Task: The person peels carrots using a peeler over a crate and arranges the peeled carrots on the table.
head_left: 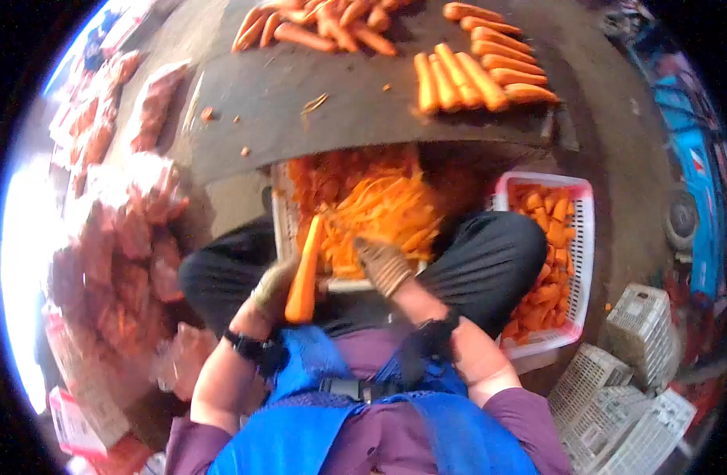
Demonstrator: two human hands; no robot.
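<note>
The peel crate [282,212] sits between the person's bent knees, with a loose mound of orange peelings [379,210] filling it. Over its near left part, the left hand [274,286], gloved, is closed around the lower part of a carrot [305,273]. The carrot stands out slightly tilted, its narrower end pointing toward the far side of the peel crate and its thick end toward the person's body. The right hand [385,267], in a striped glove, is over the near right part of the peel crate, close to the peelings and a little apart from the carrot. Its fingers are bunched and blurred; whether they grip anything cannot be told.

Just beyond the peel crate is the dark bench [339,119]. Far beyond the crate, a carrot heap [328,24] lies jumbled on it; beyond and to the crate's right, four carrots lie side by side [462,83], next to a column of carrots [507,62].

Right of the peel crate, past the right knee, a white-and-pink basket [586,261] holds carrot chunks [557,231]. Farther right and nearer the person are pale plastic crates [639,328]. Left of the peel crate, filled bags [118,269] lie on the floor.
</note>
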